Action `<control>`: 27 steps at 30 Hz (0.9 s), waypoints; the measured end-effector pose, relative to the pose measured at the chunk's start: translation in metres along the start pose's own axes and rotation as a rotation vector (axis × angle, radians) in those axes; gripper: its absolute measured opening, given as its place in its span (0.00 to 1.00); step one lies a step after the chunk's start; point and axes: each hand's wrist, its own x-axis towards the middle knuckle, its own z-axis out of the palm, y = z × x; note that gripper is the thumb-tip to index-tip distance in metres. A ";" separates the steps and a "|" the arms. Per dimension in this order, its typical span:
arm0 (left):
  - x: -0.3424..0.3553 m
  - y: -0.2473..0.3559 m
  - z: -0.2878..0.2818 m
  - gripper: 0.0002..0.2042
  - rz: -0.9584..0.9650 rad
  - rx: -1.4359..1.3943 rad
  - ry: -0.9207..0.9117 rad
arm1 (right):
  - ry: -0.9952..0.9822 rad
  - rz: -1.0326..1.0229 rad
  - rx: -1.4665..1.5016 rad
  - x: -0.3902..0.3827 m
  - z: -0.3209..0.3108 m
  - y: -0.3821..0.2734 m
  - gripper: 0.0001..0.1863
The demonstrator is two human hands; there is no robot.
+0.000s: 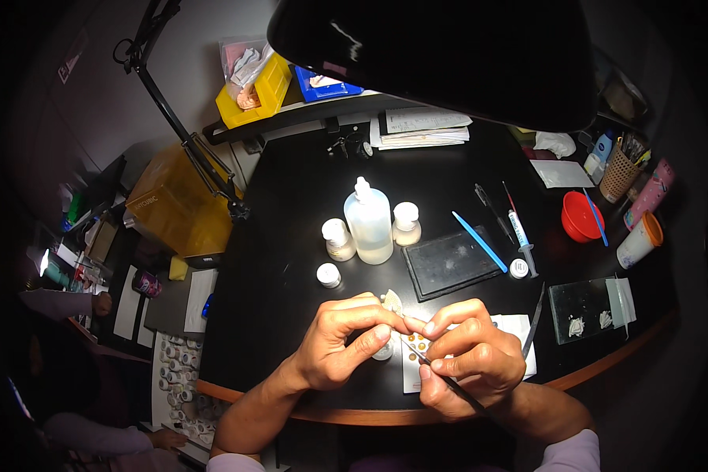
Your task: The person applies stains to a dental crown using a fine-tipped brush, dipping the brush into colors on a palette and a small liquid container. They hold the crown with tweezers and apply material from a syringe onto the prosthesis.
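My left hand [342, 342] is closed in a pinch near the table's front edge, and whatever sits between its fingertips is too small to make out. Facing it, my right hand [480, 362] grips a thin dark-handled tool [456, 387], its slim tip angled up toward the left fingertips. The fingers of both hands meet or nearly meet. Just behind the left fingers shows a tan, tooth-model-like piece [392, 300]. Under the hands lies a white card [411, 381] with several amber round spots. A small clear dish [384, 352] is partly covered by the left hand.
Behind the hands stand a squeeze bottle [370, 228], white-capped jars [339, 240] and a dark slab [452, 263] with a blue stick [480, 241]. To the right are a syringe [521, 240], red bowl [580, 218] and glass plate [578, 303]. A black lamp [440, 63] overhangs; another person's hand [102, 304] is left.
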 end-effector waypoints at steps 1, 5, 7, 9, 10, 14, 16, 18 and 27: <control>-0.001 0.000 -0.001 0.14 -0.005 0.005 -0.002 | -0.002 -0.001 0.001 0.000 0.000 0.000 0.12; 0.001 0.000 0.000 0.14 -0.003 0.002 -0.007 | -0.006 0.007 -0.007 0.001 0.000 -0.002 0.12; 0.000 -0.001 0.000 0.14 0.002 0.008 0.007 | -0.010 0.012 0.000 0.001 0.000 -0.002 0.12; -0.001 -0.001 0.000 0.14 0.002 0.012 0.010 | -0.018 0.014 0.008 0.001 -0.001 -0.003 0.12; -0.001 0.000 0.000 0.14 -0.001 0.014 0.006 | -0.022 0.016 0.011 0.001 -0.002 -0.003 0.12; -0.001 -0.001 -0.001 0.14 0.002 0.028 0.005 | -0.021 0.019 0.013 0.001 -0.002 -0.004 0.12; 0.000 -0.001 -0.001 0.14 0.004 0.026 0.007 | -0.016 0.019 0.008 0.001 -0.002 -0.004 0.12; 0.000 0.000 -0.001 0.14 -0.001 0.034 0.001 | -0.011 0.013 0.012 0.001 -0.002 -0.003 0.12; -0.001 -0.008 -0.014 0.11 -0.022 0.097 0.026 | 0.061 0.023 0.065 0.006 -0.012 0.007 0.13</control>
